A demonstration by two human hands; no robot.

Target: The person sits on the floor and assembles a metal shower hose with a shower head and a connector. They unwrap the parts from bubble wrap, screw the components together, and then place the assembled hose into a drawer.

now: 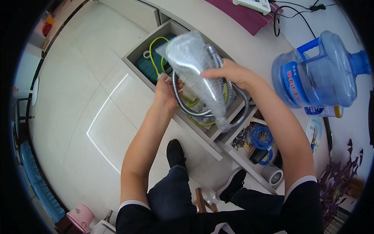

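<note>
My right hand (233, 74) grips a bubble-wrapped bundle (187, 50), wide at the far end and narrow at the near end, shaped like a shower head. A coiled silver shower hose (242, 111) loops around it, partly under the same hand. The bundle is over an open grey drawer (134, 60). At the drawer's left side, my left hand (166, 91) has its fingers curled at the end of a yellow-green cable (152, 54). More of this cable lies lower in the drawer, partly hidden by the bundle and hose. Beneath it is a dark green case (146, 68).
A second open drawer (249, 167) holds a blue cable coil (261, 137), a tape roll (272, 175) and small parts. On the countertop lies a large blue water jug (315, 74). A wooden stool (200, 201) stands between my feet on the tiled floor (105, 105).
</note>
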